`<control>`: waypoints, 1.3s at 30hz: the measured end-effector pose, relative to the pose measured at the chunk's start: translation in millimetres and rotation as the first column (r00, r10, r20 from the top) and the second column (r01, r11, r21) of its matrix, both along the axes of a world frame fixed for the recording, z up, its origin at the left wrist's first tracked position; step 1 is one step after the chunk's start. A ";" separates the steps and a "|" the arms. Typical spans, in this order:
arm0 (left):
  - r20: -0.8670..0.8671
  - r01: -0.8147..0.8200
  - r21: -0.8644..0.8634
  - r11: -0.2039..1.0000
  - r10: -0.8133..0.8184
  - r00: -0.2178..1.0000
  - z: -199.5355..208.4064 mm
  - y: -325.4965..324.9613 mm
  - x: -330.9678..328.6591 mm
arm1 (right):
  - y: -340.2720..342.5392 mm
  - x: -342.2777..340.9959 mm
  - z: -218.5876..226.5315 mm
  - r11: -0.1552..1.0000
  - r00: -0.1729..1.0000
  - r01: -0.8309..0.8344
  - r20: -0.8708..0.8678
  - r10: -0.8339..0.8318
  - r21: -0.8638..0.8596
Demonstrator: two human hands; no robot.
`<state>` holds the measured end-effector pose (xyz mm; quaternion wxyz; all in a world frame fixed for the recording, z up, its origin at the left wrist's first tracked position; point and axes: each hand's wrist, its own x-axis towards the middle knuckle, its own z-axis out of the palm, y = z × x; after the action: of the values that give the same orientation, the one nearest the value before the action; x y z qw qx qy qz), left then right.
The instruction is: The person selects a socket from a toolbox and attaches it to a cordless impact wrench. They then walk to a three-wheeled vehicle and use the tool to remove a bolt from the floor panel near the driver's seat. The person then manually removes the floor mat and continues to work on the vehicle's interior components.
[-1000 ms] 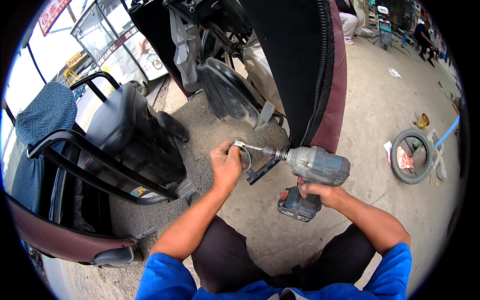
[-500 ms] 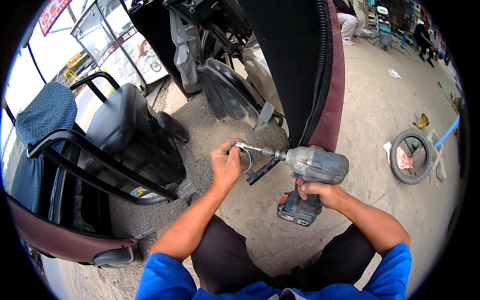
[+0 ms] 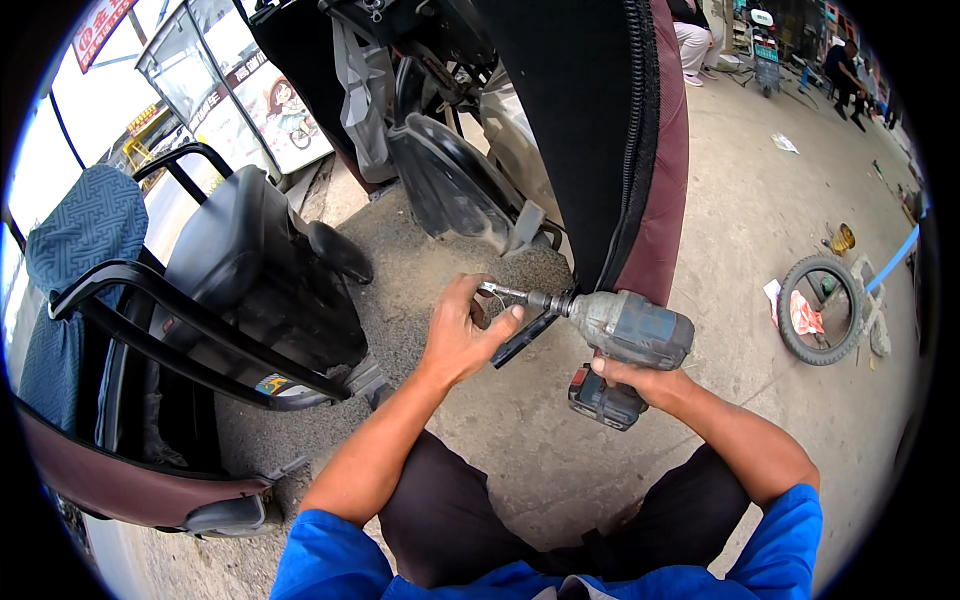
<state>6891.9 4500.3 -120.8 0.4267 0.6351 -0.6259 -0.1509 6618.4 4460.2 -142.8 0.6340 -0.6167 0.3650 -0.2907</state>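
Note:
My right hand [image 3: 640,380] grips the handle of a blue and grey cordless impact driver [image 3: 632,328], level and pointing left. A socket [image 3: 545,301] on its nose meets a small metal hose clamp [image 3: 488,289], a thin ring with a screw housing. My left hand [image 3: 458,335] is curled around the clamp, its index finger beside the housing and its thumb lifted apart. Part of the ring is hidden by the fingers. Below the socket, a black bar [image 3: 522,342] sticks out from the vehicle's floor edge.
At left is a vehicle's black seat [image 3: 225,240] with a black armrest frame [image 3: 200,335]. A dark zipped cover [image 3: 600,130] with a maroon edge hangs just beyond the driver. On the concrete at right lies a tyre [image 3: 820,355]. People sit at the far right.
My left thumb has lifted away from the clamp and the hand has opened somewhat. The driver has tilted a little, its battery now higher. The view has shifted slightly.

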 end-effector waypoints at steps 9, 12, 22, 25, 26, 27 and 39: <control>0.251 -0.180 0.018 0.984 0.170 0.953 -8.5 -3.9 -9.9 | 0.8 4.5 6.8 0.997 0.992 -0.037 -0.122 0.030 -0.062; 0.261 -0.194 0.012 0.981 0.184 0.948 -5.9 -3.7 -10.4 | -3.5 2.6 6.3 0.997 0.977 -0.062 -0.209 0.050 -0.054; 0.243 -0.217 -0.037 0.975 0.219 0.945 -14.8 -9.5 -8.4 | -2.0 4.9 6.4 0.995 0.989 -0.059 -0.141 0.048 -0.078; 0.211 -0.237 0.014 0.971 0.229 0.950 -13.2 -10.6 -9.1 | -2.7 5.7 8.3 0.993 0.984 -0.075 -0.168 0.060 -0.086; 0.204 -0.233 0.047 0.971 0.219 0.954 -9.5 -9.8 -9.7 | -1.9 6.0 9.0 0.995 0.988 -0.069 -0.142 0.059 -0.071; 0.197 -0.229 0.079 0.970 0.210 0.958 -7.8 -9.3 -10.1 | -0.9 6.6 10.0 0.996 0.992 -0.064 -0.116 0.058 -0.056; 0.177 -0.274 -0.031 0.961 0.276 0.945 -20.5 -12.5 -9.9 | -3.3 2.0 -7.6 0.972 0.990 -0.027 -0.140 -0.007 -0.234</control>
<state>6882.0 4487.7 -141.3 0.3873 0.7259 -0.5677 -0.0300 6620.4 4456.9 -150.3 0.5306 -0.7083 0.3685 -0.2847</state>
